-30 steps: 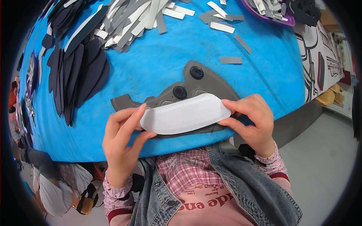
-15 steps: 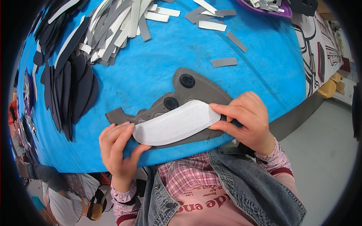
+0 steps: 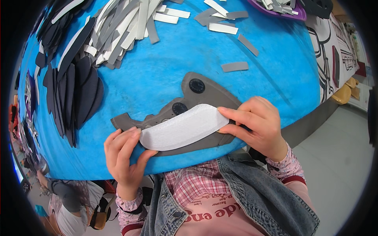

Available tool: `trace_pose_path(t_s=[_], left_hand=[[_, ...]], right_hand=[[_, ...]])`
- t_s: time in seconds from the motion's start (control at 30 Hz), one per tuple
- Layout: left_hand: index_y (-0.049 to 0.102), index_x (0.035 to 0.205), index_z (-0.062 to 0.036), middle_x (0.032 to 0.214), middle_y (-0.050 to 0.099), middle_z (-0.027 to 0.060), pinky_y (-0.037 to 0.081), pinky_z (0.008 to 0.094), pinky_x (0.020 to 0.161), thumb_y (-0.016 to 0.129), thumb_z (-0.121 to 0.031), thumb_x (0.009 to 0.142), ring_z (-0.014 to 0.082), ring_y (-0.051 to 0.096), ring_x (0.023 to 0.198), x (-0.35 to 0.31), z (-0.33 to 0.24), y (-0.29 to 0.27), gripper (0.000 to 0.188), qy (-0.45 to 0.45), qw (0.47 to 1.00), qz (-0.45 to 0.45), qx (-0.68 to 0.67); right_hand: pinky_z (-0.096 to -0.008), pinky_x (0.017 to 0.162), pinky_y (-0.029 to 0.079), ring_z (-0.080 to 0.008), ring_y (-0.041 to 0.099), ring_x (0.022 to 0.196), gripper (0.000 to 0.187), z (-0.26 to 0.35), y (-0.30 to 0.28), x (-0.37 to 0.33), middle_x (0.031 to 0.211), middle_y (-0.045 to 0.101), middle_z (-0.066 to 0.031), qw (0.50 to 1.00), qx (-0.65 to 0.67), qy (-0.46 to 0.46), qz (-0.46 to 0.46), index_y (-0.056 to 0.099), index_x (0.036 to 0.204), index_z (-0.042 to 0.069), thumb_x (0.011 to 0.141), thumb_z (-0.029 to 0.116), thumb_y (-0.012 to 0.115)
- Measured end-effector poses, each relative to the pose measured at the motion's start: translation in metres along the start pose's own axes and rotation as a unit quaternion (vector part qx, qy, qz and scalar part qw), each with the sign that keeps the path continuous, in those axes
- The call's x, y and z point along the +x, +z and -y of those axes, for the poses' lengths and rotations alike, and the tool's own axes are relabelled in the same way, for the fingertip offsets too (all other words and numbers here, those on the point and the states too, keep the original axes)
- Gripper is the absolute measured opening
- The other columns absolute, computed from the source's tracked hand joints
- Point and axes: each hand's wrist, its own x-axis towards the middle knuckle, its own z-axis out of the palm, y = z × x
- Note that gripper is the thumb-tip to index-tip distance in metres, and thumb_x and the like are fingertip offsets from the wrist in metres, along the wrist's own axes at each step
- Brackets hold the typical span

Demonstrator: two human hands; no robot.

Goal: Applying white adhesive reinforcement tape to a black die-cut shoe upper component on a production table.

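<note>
Both my hands grip a white, curved, padded-looking fabric piece (image 3: 183,128) by its two ends. The fingers and thumb of my left hand (image 3: 126,151) close on its left end. At the other end, my right hand (image 3: 254,122) pinches the tip between thumb and forefinger. Beneath the white piece lies a grey shaped template or backing (image 3: 212,88) with a jagged upper edge and two round black discs, one of them (image 3: 197,85) near its top. The white piece hides much of the grey shape's middle.
A blue cloth (image 3: 157,78) covers the table. Dark leaf-shaped pieces (image 3: 76,98) are stacked at left. Behind lies a heap of white and grey strips (image 3: 122,29), with loose strips (image 3: 235,66) farther right. A purple tray (image 3: 301,15) stands far right. Another person (image 3: 71,200) is at lower left.
My hands and the white piece stay almost in place. At lower left the other person's arm has shifted.
</note>
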Motion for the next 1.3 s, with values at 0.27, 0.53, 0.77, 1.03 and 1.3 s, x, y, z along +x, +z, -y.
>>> trace_pose_path(t_s=[0.27,0.53,0.77,1.03,1.3], left_hand=[[0.061,0.115,-0.0083,0.107,0.068,0.0061,0.048,0.0434,0.091,0.082,-0.024,0.069,0.0241,0.066,0.1,0.003,-0.002,0.002,0.052,0.009,1.0,-0.003,0.012],[0.063,0.113,-0.0082,0.106,0.068,0.0055,0.049,0.0416,0.09,0.082,-0.021,0.07,0.0228,0.066,0.099,0.005,-0.005,0.003,0.049,0.014,1.0,-0.02,0.005],[0.068,0.106,-0.0104,0.107,0.069,0.0037,0.049,0.0389,0.089,0.08,-0.019,0.07,0.0197,0.066,0.099,0.006,-0.006,0.002,0.039,0.012,1.0,-0.002,0.006],[0.069,0.104,-0.0102,0.107,0.068,0.0047,0.051,0.0373,0.086,0.08,-0.018,0.07,0.0201,0.066,0.101,0.006,-0.007,0.003,0.037,0.013,1.0,-0.003,0.013],[0.07,0.103,-0.0086,0.107,0.068,0.0055,0.054,0.0368,0.085,0.081,-0.016,0.069,0.021,0.066,0.1,0.005,-0.011,0.005,0.036,0.016,0.999,-0.015,0.034]], right_hand=[[-0.0309,0.054,0.038,-0.0165,0.051,0.061,0.04,0.001,-0.002,-0.003,0.071,0.053,-0.0004,1.0,0.0,0.008,0.007,0.072,0.108,0.009,0.07,0.018,0.08],[-0.0311,0.055,0.037,-0.0163,0.05,0.061,0.039,0.004,-0.001,-0.005,0.07,0.051,0.0,0.999,-0.041,0.012,0.004,0.073,0.106,0.009,0.069,0.019,0.081],[-0.0309,0.054,0.036,-0.0165,0.047,0.06,0.038,0.005,-0.001,-0.003,0.069,0.05,-0.0002,0.999,-0.042,0.019,-0.005,0.074,0.103,0.008,0.067,0.017,0.082],[-0.0308,0.053,0.036,-0.0164,0.047,0.06,0.043,0.005,-0.002,-0.003,0.069,0.05,-0.0003,0.999,-0.046,0.017,0.007,0.073,0.106,0.008,0.065,0.017,0.083],[-0.0305,0.052,0.035,-0.016,0.046,0.059,0.046,0.004,-0.002,-0.005,0.07,0.05,0.0001,0.999,-0.053,0.008,0.006,0.073,0.107,0.009,0.064,0.019,0.084]])
